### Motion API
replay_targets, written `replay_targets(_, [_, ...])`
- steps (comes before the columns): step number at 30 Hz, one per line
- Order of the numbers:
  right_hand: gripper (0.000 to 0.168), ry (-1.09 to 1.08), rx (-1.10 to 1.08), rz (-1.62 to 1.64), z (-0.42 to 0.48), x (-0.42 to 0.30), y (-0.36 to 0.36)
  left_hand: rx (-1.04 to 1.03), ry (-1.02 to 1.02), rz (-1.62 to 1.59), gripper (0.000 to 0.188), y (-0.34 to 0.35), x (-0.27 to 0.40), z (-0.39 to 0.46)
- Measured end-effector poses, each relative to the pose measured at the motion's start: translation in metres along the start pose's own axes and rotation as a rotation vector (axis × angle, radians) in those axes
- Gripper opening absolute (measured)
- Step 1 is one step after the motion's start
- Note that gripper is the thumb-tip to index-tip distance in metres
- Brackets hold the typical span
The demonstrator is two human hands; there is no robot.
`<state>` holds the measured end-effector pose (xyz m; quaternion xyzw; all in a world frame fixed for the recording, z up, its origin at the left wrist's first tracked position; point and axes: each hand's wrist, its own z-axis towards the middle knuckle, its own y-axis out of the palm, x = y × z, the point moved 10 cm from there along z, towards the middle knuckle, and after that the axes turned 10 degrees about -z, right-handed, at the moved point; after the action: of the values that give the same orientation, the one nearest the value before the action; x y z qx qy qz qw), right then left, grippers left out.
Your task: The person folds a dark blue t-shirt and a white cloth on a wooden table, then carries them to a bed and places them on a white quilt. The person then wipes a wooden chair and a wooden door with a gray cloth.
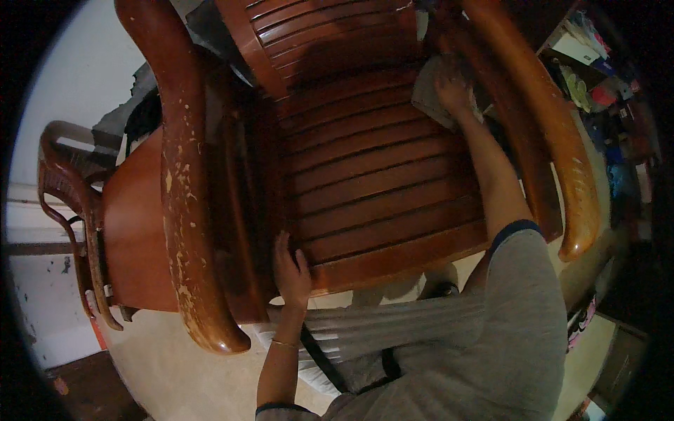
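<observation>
Before me stands a wooden armchair with a slatted seat (368,163) of reddish-brown varnished wood. My right hand (454,92) presses a grey cloth (427,97) onto the seat's back right corner, beside the right armrest (566,152). At the front left corner, my left hand (293,276) rests on the seat's edge with thumb and fingers apart, holding nothing. The left armrest (184,210) shows chipped, worn varnish along its top. Higher up, the slatted backrest (326,31) rises from the seat.
A wooden side table (139,226) stands left of the chair, with another armchair (68,173) beyond it. Shelves at the right hold several mixed items, among them green footwear (575,87). Pale floor (195,379) shows at the lower left.
</observation>
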<state>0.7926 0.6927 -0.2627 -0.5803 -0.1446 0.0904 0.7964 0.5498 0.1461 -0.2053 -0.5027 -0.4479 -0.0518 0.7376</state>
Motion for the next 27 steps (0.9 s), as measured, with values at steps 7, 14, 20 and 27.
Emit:
replay_targets(7, [0.053, 0.126, -0.128, 0.018, -0.087, 0.023, -0.038, 0.023, 0.028, 0.020, 0.040, -0.001, 0.005, -0.002])
replay_targets(14, [0.051, 0.026, -0.019, -0.029, -0.155, 0.042, -0.052, 0.042, 0.054, 0.024, 0.042, 0.001, 0.009, -0.004])
replay_targets(20, [0.054, -0.131, -0.017, -0.107, -0.228, -0.023, -0.114, 0.053, 0.060, 0.060, 0.040, -0.003, 0.003, -0.006])
replay_targets(27, [0.057, -0.538, -0.092, 0.179, -0.329, -0.175, -0.189, 0.064, 0.054, 0.071, 0.036, -0.006, 0.004, -0.005])
